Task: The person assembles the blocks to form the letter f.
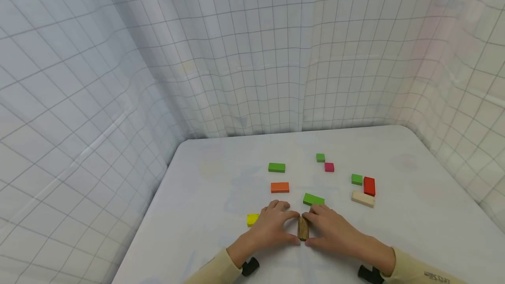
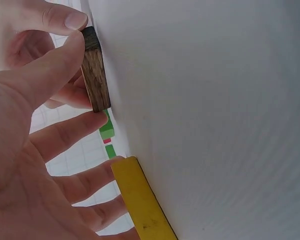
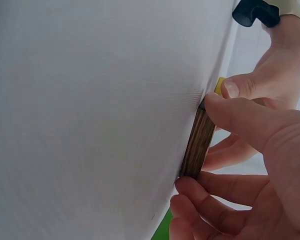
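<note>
A brown wooden block [image 1: 303, 228] with a dark end lies on the white table between both hands. My left hand [image 1: 272, 226] pinches it lengthwise, thumb at the near end and index finger at the far end, as the left wrist view shows. From the other side my right hand [image 1: 335, 231] pinches the same block [image 3: 197, 142] in a like way. Beside the left hand's other fingers lies a yellow block [image 2: 142, 200], partly covered by that hand in the head view. Just beyond the right fingertips is a green block [image 1: 313, 199].
Farther back lie an orange block [image 1: 279, 187] and another green block [image 1: 276, 167]. A small green block [image 1: 320, 157] and a pink block [image 1: 329, 167] stand near each other. To the right are a red block [image 1: 369, 186], a green cube [image 1: 357, 179] and a cream block [image 1: 363, 199].
</note>
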`<state>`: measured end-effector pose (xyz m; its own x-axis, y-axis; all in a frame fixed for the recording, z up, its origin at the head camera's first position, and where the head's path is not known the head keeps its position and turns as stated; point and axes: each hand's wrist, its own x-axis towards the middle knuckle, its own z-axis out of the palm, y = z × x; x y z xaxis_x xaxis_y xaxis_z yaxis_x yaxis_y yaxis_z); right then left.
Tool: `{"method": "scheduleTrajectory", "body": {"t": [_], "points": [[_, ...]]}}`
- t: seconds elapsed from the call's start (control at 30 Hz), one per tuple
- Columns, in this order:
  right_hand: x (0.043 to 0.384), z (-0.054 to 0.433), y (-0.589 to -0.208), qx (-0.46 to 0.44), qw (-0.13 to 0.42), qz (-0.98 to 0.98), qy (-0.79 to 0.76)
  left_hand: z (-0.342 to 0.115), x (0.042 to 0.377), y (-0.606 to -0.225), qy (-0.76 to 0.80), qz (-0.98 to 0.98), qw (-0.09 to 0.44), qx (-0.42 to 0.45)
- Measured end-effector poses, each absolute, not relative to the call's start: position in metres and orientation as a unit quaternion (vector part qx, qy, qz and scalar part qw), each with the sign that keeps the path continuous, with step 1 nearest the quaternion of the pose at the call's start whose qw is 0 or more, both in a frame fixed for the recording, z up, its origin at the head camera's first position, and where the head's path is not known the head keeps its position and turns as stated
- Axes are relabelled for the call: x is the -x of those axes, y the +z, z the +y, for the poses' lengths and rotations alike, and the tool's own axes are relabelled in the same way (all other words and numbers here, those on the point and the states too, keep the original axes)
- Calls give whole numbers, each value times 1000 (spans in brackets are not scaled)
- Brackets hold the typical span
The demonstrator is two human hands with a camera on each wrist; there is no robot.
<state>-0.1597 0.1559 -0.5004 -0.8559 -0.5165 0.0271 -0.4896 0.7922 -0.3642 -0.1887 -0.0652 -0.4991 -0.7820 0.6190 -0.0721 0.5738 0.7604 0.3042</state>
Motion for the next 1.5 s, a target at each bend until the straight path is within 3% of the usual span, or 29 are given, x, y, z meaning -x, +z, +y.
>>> {"method": "scheduleTrajectory", "body": {"t": [0.53, 1.5], "points": [[164, 155, -501, 237, 20, 958, -162, -63, 188, -493, 143, 932, 64, -327], [163, 153, -508, 259, 7, 956, -139, -63, 184, -499, 114, 938, 73, -320]]}}
